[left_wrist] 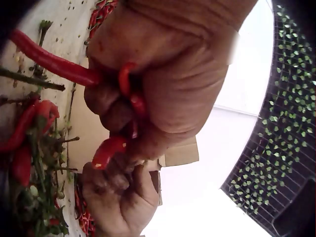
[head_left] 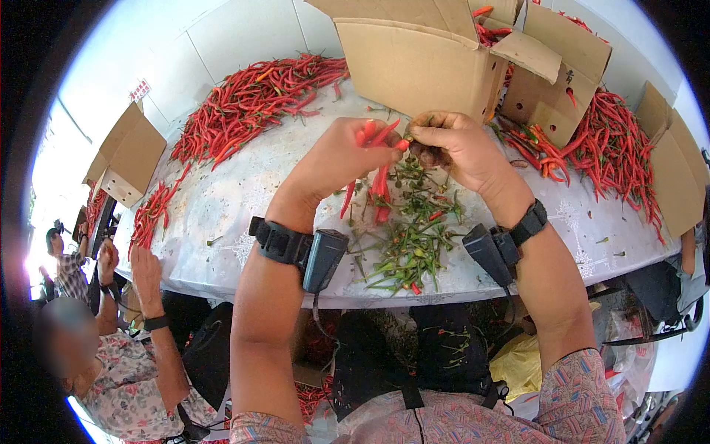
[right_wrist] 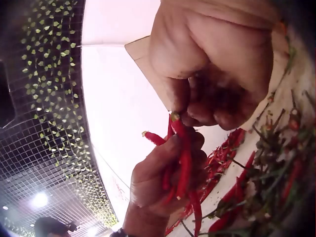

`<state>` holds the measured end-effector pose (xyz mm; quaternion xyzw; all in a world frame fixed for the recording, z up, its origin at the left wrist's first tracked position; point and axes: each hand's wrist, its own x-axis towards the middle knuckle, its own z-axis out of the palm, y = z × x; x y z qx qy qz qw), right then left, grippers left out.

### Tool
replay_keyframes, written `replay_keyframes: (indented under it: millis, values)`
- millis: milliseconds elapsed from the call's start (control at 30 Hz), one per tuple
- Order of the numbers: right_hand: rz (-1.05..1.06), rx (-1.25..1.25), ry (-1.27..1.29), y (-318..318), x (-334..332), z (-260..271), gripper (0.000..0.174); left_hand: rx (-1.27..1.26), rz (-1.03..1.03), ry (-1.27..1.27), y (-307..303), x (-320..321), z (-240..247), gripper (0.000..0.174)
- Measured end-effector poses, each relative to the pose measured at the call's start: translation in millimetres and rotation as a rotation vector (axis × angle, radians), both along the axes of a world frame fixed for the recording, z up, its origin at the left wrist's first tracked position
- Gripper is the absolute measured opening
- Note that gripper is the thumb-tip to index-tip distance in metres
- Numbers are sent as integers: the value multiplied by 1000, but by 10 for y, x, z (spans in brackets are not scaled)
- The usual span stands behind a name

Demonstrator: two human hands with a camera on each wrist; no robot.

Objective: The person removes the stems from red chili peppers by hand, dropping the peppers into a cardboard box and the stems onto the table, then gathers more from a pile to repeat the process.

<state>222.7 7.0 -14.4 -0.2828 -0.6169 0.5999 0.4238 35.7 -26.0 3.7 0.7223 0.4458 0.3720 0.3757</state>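
Observation:
Several red chili peppers are gripped in my left hand, their ends poking out between the fingers and below the palm. My right hand meets it at the fingertips, over the table. Its thumb and a finger pinch the green stem end of one chili that the left hand holds. The other right fingers curl in, dark with dirt. Below both hands lies a pile of plucked green stems on the table, with a few red pieces among them.
A large heap of red chilies lies at the back left, another heap at the right. Cardboard boxes stand behind my hands and at the left. Another person's hand is at the left edge of the white-covered table.

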Motion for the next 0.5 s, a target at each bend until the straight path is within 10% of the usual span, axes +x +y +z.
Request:
replay_keyframes:
  millis: [233, 500]
  values:
    - [363, -361, 467, 211, 131, -87, 14, -100, 30, -30, 64, -161, 36, 13]
    - [13, -131, 191, 104, 24, -73, 15, 102, 79, 457, 102, -141, -66, 23]
